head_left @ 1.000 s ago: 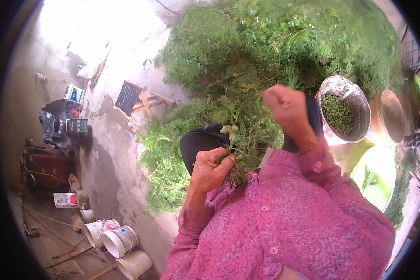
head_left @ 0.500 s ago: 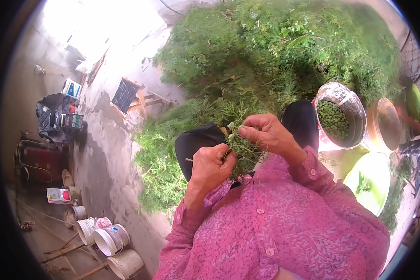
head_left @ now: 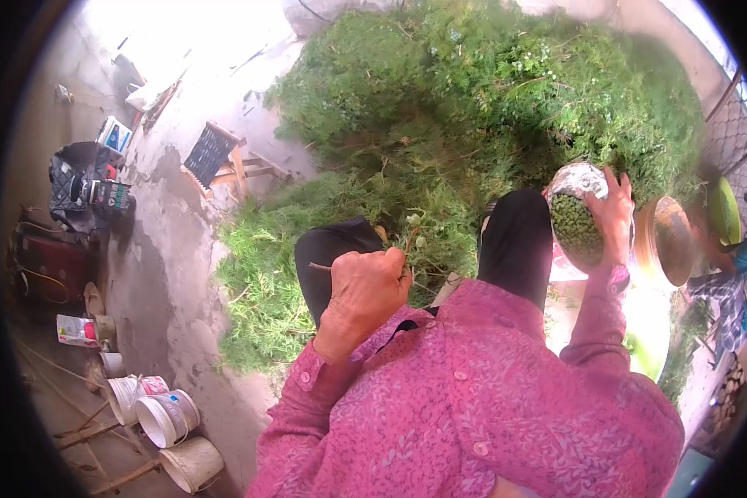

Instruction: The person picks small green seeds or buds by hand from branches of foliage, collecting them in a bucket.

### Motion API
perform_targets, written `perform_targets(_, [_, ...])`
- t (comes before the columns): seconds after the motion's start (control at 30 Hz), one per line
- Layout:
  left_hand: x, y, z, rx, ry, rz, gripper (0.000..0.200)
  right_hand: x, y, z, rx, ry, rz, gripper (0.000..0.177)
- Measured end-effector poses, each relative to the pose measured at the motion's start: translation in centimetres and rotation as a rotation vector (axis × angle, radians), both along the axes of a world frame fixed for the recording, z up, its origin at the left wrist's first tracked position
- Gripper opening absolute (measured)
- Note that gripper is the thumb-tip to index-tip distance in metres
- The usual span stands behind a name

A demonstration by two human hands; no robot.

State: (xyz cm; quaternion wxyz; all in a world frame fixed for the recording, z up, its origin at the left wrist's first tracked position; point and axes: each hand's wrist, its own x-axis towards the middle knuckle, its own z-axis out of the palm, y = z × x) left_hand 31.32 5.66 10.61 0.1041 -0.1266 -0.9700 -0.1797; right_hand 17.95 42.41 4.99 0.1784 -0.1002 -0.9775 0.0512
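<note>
The sprig point(head_left: 322, 268) sits in the left hand point(head_left: 365, 286), fisted tight around its stem above the lap. The right hand point(head_left: 612, 207) lies on the bowl point(head_left: 579, 173) of pods point(head_left: 574, 228); I cannot tell its grip. Best kept low, so pods land inside.

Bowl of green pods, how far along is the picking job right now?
Done: the bowl already holds a deep layer of green pods. In hand: the left hand grips a leafy sprig, while the right hand touches the bowl's rim. Left: a big heap of green plants lies ahead, so much of the work probably is not yet done.
</note>
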Motion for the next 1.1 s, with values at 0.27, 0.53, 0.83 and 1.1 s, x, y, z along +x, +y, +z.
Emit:
perform_targets(0.27, [-0.9, 1.3, 0.2, -0.161, -0.088, -0.068, 0.017, 2.5, -14.2, 7.4, -0.69, 0.049, 0.965, 0.039])
perform_targets(0.53, [-0.2, 0.5, 0.4, -0.174, -0.089, -0.045, 0.013, 4.5, -20.4, 4.5, -0.613, -0.126, 1.21, 0.018])
perform_targets(0.83, [0.2, -0.2, -0.2, -0.069, -0.069, 0.097, 0.019, 2.5, -16.8, 3.8, -1.675, -0.663, 0.827, 0.024])
perform_targets(1.1, [-0.4, 0.1, -0.5, -0.095, -0.097, 0.071, 0.017, 6.0, -21.3, 2.1, -1.501, -0.774, 0.804, 0.015])
